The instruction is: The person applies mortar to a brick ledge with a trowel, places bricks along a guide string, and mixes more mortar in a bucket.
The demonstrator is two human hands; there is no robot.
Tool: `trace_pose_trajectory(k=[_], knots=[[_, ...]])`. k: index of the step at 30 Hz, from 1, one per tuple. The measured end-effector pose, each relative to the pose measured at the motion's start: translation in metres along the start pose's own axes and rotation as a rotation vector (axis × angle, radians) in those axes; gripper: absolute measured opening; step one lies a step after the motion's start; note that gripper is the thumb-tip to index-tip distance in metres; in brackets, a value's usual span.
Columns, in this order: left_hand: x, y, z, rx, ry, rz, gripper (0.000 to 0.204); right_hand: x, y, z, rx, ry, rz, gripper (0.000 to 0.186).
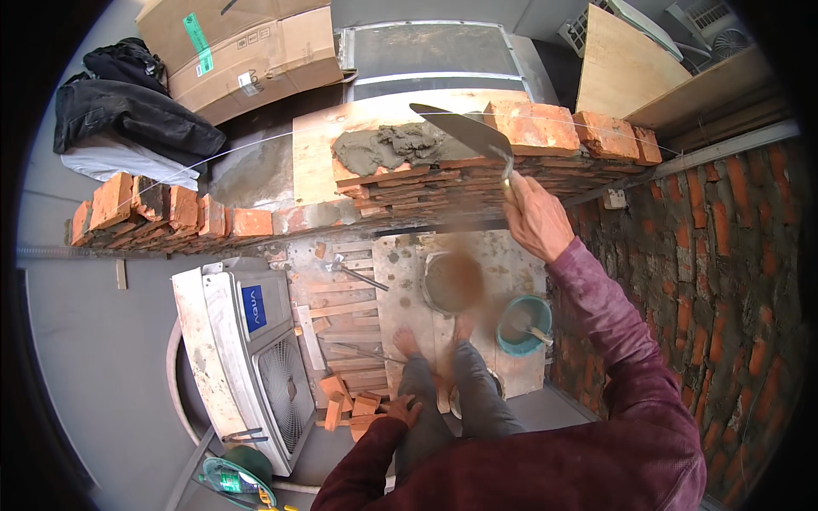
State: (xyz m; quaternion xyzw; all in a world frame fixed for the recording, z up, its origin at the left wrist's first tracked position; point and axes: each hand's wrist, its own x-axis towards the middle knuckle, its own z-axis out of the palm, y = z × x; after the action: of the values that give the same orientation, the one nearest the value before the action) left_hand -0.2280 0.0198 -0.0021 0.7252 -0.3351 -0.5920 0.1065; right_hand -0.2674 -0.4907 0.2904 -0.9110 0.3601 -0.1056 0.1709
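Likely stiff and fairly light, best taken by its handle [509, 186], the trowel [467, 133] hangs over the brick wall [417, 192] by grey mortar [375, 149], the right hand [540, 220] wrapping its grip round that handle

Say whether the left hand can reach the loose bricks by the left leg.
Probably yes: the left hand rests on the left leg, seemingly empty, and the bricks lie beside it with nothing visible between, though bending may be needed.

Your trowel [464, 131] is showing dark grey; left of it, mortar [375, 152] is looking grey; right, bricks [535, 128] are showing orange; below, a bucket [502, 332] is showing teal.
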Motion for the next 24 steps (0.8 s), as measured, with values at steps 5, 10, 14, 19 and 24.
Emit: trace_pose_trajectory(k=[5, 10, 14, 19, 24], knots=[[0.001, 0.002, -0.026, -0.017, -0.063, -0.066, 0.058, -0.016, -0.029, -0.023, 0.390, -0.352, 0.303, 0.035], [0.002, 0.031, -0.080, 0.124, -0.068, -0.027, 0.052, 0.017, -0.019, -0.009, 0.197, -0.402, 0.315, 0.038], [-0.030, 0.075, -0.131, -0.147, -0.090, -0.112, 0.047, 0.010, -0.029, -0.021, 0.305, -0.423, 0.426, 0.041], [-0.026, 0.018, -0.117, -0.092, 0.002, -0.050, 0.047, 0.013, -0.073, -0.013, 0.439, -0.437, 0.398, 0.040], [-0.032, -0.015, -0.114, -0.022, 0.042, -0.087, 0.050, 0.030, -0.069, 0.013, -0.194, -0.341, 0.044, 0.026]])
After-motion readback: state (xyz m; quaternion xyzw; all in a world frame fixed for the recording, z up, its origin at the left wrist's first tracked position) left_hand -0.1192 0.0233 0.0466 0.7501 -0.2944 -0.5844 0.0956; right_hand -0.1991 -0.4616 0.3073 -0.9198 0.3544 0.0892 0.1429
